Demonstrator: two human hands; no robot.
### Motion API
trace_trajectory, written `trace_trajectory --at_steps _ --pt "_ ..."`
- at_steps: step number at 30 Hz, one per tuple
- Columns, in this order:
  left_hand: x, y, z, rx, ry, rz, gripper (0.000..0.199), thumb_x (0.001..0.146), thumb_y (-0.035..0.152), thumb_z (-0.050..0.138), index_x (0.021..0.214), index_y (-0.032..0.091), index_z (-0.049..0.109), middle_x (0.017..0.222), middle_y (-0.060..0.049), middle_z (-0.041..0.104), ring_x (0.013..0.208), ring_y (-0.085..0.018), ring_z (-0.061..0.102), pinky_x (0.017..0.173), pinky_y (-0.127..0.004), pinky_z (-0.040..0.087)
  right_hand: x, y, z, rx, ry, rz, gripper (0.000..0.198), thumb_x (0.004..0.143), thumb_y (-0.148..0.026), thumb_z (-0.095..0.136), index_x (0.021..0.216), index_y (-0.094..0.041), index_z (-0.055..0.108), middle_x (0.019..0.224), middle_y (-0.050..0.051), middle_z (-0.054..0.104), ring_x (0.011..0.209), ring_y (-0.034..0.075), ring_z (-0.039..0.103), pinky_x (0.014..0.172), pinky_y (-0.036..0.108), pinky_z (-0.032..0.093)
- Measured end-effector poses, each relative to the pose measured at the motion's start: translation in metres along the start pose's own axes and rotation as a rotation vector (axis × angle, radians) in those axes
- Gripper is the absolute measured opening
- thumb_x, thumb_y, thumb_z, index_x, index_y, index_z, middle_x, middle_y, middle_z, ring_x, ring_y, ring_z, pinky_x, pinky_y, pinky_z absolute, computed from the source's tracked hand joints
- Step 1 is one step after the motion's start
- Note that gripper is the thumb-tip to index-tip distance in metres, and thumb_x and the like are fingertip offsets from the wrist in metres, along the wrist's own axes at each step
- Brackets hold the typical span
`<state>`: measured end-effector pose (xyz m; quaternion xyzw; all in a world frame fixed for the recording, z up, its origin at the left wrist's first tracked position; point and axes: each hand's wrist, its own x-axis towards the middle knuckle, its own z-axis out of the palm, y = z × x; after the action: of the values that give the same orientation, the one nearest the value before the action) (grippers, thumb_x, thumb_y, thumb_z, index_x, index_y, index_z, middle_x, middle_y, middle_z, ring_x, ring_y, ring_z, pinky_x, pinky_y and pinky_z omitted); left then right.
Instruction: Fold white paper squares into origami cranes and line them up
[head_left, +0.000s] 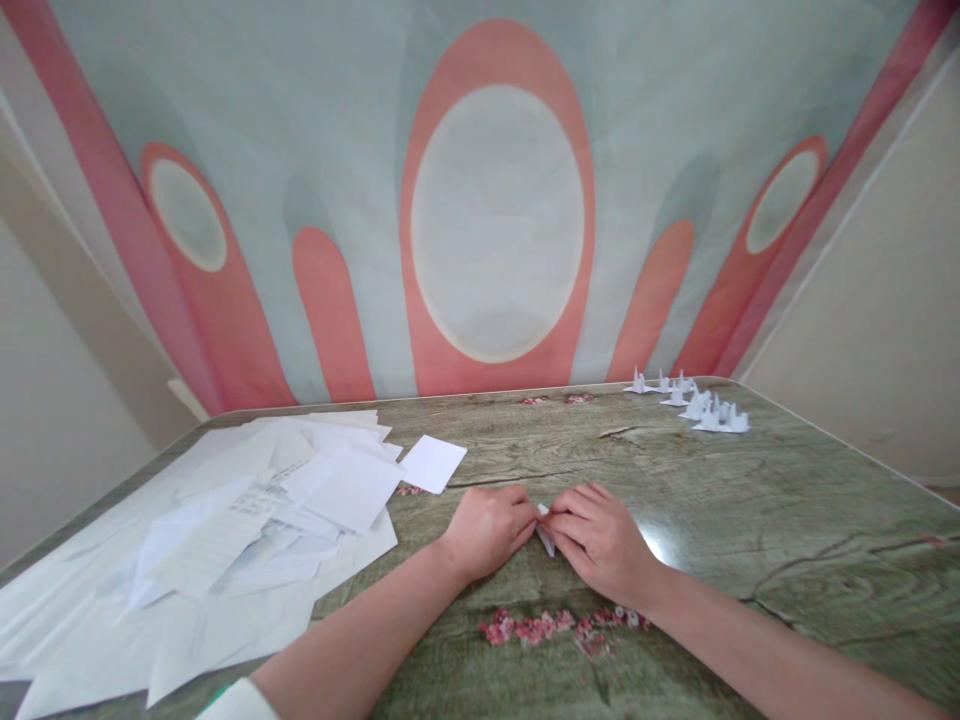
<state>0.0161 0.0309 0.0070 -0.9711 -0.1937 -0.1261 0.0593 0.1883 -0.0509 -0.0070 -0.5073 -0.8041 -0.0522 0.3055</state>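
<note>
Between my two hands, just above the table, is a small piece of folded white paper (547, 541). My left hand (487, 528) pinches its left side with curled fingers. From the other side my right hand (604, 540) grips it with thumb and fingertips. Much of the folded paper is hidden behind the fingers, so its full shape does not show. A flat white paper square (434, 464) lies just beyond my left hand.
A large spread of loose white sheets (225, 540), some printed, covers the table's left side. Several small white folded paper figures (705, 405) stand at the back right. The wood-patterned table (750, 520) meets a patterned backdrop (495, 220) at its far edge.
</note>
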Motion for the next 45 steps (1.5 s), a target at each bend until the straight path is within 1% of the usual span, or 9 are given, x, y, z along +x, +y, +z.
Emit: trace_trajectory --at_steps 9,12,16,20,23,27,30,36,45 --pt "0.003 0.003 -0.006 0.088 -0.067 0.032 0.023 0.089 0.029 0.042 0.08 0.018 0.059 0.073 -0.002 0.057 0.061 -0.015 0.057 0.051 -0.024 0.04 -0.001 -0.001 -0.004 0.03 -0.027 0.012 0.018 0.086 -0.025 0.048 0.085 -0.019 0.065 0.079 0.003 0.059 0.077 0.016 0.051 0.072 0.031 0.033" --pt "0.002 0.004 -0.009 0.111 -0.094 0.036 0.02 0.089 0.026 0.044 0.08 0.017 0.059 0.074 -0.002 0.057 0.06 -0.015 0.056 0.052 -0.024 0.041 -0.001 0.0 -0.007 0.064 -0.034 0.026 0.022 0.086 -0.018 0.042 0.086 -0.018 0.064 0.081 0.004 0.058 0.077 0.016 0.05 0.072 0.031 0.034" --pt "0.0 0.005 -0.015 0.102 -0.123 0.038 0.015 0.087 0.022 0.046 0.087 0.017 0.06 0.078 -0.003 0.057 0.064 -0.015 0.057 0.056 -0.024 0.043 -0.002 0.004 -0.005 0.053 -0.058 0.057 0.023 0.078 -0.011 0.045 0.089 -0.017 0.064 0.083 0.005 0.057 0.078 0.017 0.05 0.072 0.032 0.037" --pt "-0.002 0.004 -0.022 0.046 -0.148 0.045 0.016 0.085 0.021 0.047 0.095 0.02 0.059 0.085 -0.004 0.058 0.076 -0.018 0.057 0.064 -0.027 0.045 -0.004 0.01 0.0 0.043 -0.101 0.063 0.031 0.074 -0.005 0.048 0.094 -0.021 0.066 0.086 0.004 0.057 0.081 0.017 0.049 0.074 0.032 0.037" --pt "-0.001 0.001 -0.024 -0.006 -0.161 0.067 0.021 0.081 0.02 0.051 0.1 0.02 0.059 0.09 -0.005 0.058 0.085 -0.02 0.055 0.073 -0.03 0.045 -0.005 0.011 0.001 0.036 -0.108 0.045 0.033 0.077 -0.004 0.048 0.098 -0.023 0.066 0.088 0.004 0.058 0.083 0.018 0.048 0.075 0.033 0.036" --pt "0.0 -0.002 -0.022 -0.043 -0.177 0.061 0.024 0.083 0.016 0.049 0.103 0.022 0.06 0.093 -0.006 0.058 0.086 -0.02 0.054 0.075 -0.03 0.044 -0.005 0.011 0.002 0.009 -0.12 -0.004 0.027 0.086 -0.011 0.046 0.096 -0.024 0.066 0.088 0.004 0.059 0.085 0.018 0.047 0.076 0.033 0.034" --pt "0.0 -0.004 -0.019 -0.047 -0.171 0.066 0.027 0.083 0.015 0.049 0.108 0.023 0.059 0.097 -0.006 0.058 0.09 -0.021 0.054 0.077 -0.032 0.043 -0.005 0.01 0.002 -0.027 -0.143 -0.029 0.02 0.088 -0.017 0.049 0.095 -0.025 0.067 0.087 0.004 0.059 0.085 0.017 0.047 0.076 0.032 0.033" --pt "-0.001 -0.005 -0.02 -0.048 -0.167 0.059 0.032 0.081 0.013 0.051 0.11 0.025 0.058 0.105 -0.006 0.057 0.101 -0.022 0.05 0.085 -0.035 0.042 -0.003 0.008 -0.004 -0.134 -0.233 -0.077 0.02 0.086 -0.017 0.052 0.1 -0.024 0.064 0.087 0.003 0.058 0.086 0.017 0.048 0.076 0.031 0.033" --pt "-0.004 -0.007 -0.021 -0.029 -0.195 0.025 0.036 0.08 0.013 0.051 0.112 0.028 0.057 0.112 -0.006 0.055 0.105 -0.022 0.05 0.087 -0.035 0.04 -0.005 -0.018 -0.001 -0.442 -0.245 -0.189 0.021 0.08 -0.009 0.05 0.098 -0.009 0.06 0.084 0.011 0.061 0.078 0.022 0.052 0.075 0.037 0.037"
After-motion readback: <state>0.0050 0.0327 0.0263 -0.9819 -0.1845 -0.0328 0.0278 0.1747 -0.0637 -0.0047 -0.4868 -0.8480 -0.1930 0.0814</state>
